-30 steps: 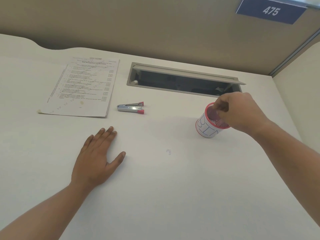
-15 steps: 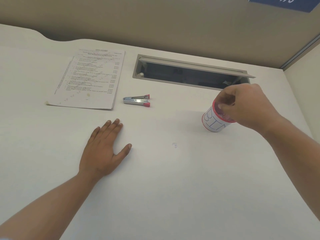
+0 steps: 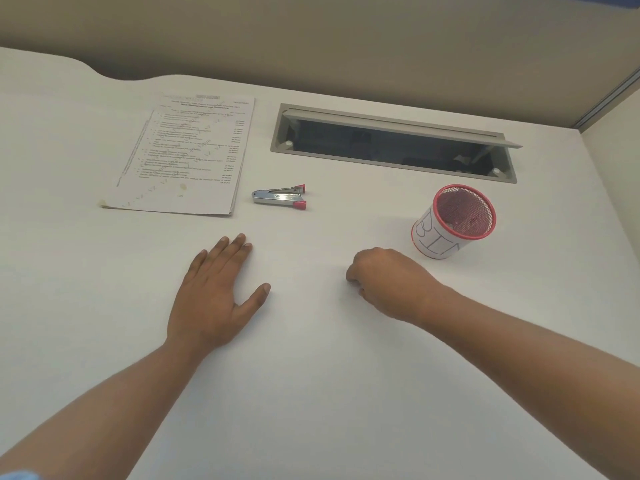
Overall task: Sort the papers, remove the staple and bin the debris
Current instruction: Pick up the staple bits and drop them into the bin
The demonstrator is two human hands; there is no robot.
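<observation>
A stack of printed papers (image 3: 187,157) lies at the back left of the white desk (image 3: 311,393). To its right lies a metal staple remover (image 3: 280,197) with red tips. A red mesh cup labelled BIN (image 3: 453,223) stands at the right. My left hand (image 3: 214,289) rests flat on the desk, fingers straight. My right hand (image 3: 384,282) is left of and nearer than the bin, its fingers curled with the tips pinched down on the desk. A small scrap of debris lay at that spot and is now hidden under the fingers.
A grey cable hatch (image 3: 394,143) with its lid raised is set into the desk behind the bin. A beige partition wall (image 3: 311,36) runs along the back, and another panel closes the right side.
My right hand left the bin's rim and came down and left to the desk, covering the small scrap. The left hand stayed flat. The camera tilted slightly downward.
</observation>
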